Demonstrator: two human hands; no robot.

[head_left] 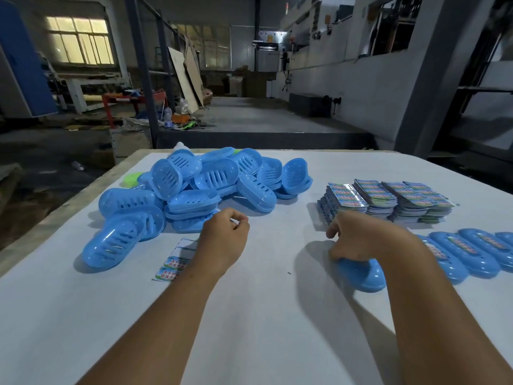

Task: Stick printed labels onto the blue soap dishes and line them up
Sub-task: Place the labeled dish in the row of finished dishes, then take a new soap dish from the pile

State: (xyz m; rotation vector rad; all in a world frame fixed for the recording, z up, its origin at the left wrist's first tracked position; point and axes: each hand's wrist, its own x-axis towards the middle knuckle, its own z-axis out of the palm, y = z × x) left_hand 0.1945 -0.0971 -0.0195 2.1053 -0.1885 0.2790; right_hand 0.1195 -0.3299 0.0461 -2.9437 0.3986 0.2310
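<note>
A heap of unlabelled blue soap dishes (194,187) lies at the back left of the white table (263,315). My left hand (224,240) hovers just in front of the heap, fingers curled, with nothing visible in it. A partly used label sheet (173,263) lies under its wrist. My right hand (358,240) grips the left end of a blue soap dish (366,276) that lies on the table. To its right runs a row of labelled blue soap dishes (472,254), side by side.
Stacks of printed label sheets (388,201) sit behind my right hand. A green plastic piece (131,179) pokes out at the heap's left. The table's left edge (69,201) runs diagonally. Beyond the table is a workshop floor with machinery.
</note>
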